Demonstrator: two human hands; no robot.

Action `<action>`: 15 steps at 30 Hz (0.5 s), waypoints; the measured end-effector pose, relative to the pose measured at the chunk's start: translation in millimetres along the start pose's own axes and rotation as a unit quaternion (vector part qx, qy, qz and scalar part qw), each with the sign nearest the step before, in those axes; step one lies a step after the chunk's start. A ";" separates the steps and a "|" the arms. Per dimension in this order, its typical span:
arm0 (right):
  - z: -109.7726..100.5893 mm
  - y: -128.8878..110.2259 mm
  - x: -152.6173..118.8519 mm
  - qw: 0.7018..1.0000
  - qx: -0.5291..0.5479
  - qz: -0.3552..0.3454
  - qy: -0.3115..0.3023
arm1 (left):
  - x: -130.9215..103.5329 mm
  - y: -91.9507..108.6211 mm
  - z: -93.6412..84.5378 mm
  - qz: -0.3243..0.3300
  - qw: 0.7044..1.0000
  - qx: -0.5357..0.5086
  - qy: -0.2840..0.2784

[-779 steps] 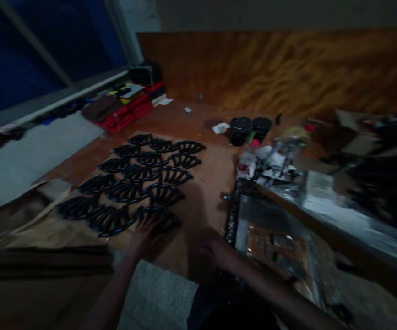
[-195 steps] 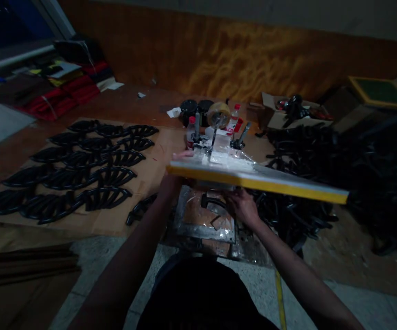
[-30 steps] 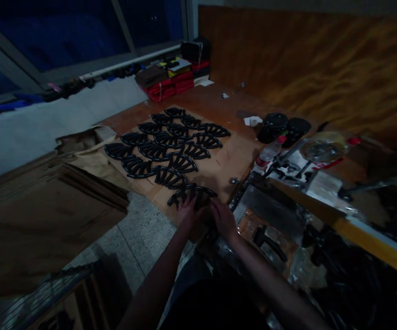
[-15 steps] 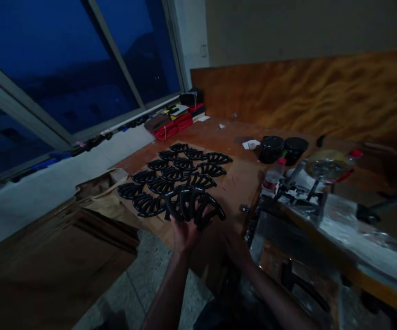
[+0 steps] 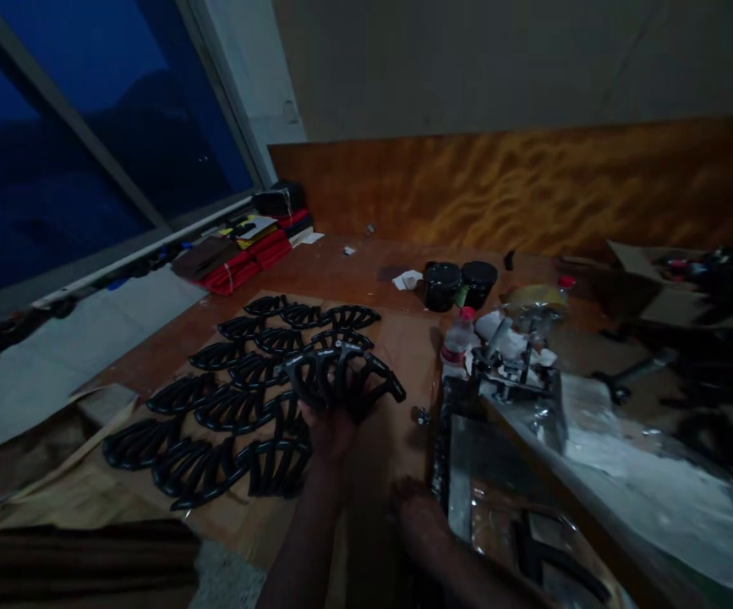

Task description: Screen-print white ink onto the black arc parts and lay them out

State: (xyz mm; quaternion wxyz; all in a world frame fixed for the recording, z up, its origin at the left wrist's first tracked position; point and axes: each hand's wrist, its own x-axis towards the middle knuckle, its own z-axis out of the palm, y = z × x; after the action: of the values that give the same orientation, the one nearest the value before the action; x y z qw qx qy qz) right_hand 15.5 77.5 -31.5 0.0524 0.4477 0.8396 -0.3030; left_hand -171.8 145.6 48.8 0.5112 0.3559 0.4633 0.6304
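My left hand (image 5: 333,430), palm up, is closed under a fan of several black curved handles (image 5: 321,376) with small white lettering. They are held above the cardboard sheet (image 5: 395,338), and their shape hides most of my fingers. On that sheet, to the left, lie rows of similar black curved pieces (image 5: 214,474), overlapping in fan-like groups. My right hand (image 5: 418,512) is low at the sheet's right side, near the metal-edged tray (image 5: 461,474). Its fingers are too dark to make out.
Right of the sheet stand a red-capped bottle (image 5: 458,338), a tape dispenser (image 5: 534,309) and two black tubs (image 5: 443,286). A single black handle (image 5: 562,562) lies at lower right. Red folded bundles (image 5: 248,262) sit by the window. A small metal part (image 5: 422,415) is on the cardboard.
The view has swung right and closer to the table. My left hand still holds the fan of black handles. My right hand remains low beside the tray.
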 end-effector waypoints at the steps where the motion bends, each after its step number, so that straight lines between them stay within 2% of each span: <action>1: 1.9 0.5 0.9 1.000 0.005 0.011 -0.008 | 10.6 -1.8 1.7 0.003 1.000 0.001 -0.009; 3: 5.9 2.0 3.3 1.000 0.013 0.023 -0.011 | 36.2 -7.3 5.8 0.011 0.999 0.030 -0.042; 5: 9.4 4.1 5.5 1.000 0.016 0.027 0.000 | 67.1 -15.1 13.4 0.031 0.989 0.118 -0.082; 8: 11.1 6.7 4.4 1.000 0.013 0.027 0.005 | 115.5 -29.4 34.8 0.058 0.953 0.273 -0.119; 10: 9.6 7.1 -0.1 0.999 0.007 0.030 0.013 | 142.1 -40.4 53.2 0.085 0.899 0.408 -0.132; 13: 6.2 6.1 -8.5 0.999 -0.005 0.029 0.026 | 169.2 -59.4 77.0 0.124 0.772 0.606 -0.144; 15: 4.9 5.3 -12.3 0.999 -0.017 0.023 0.030 | 180.7 -73.0 86.2 0.127 0.721 0.666 -0.145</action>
State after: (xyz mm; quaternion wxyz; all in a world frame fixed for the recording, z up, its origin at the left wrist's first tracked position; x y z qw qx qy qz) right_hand 26.0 68.1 -33.5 0.0414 0.4753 0.8350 -0.2740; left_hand -109.8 344.2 2.5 0.1192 0.7472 0.6342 0.1590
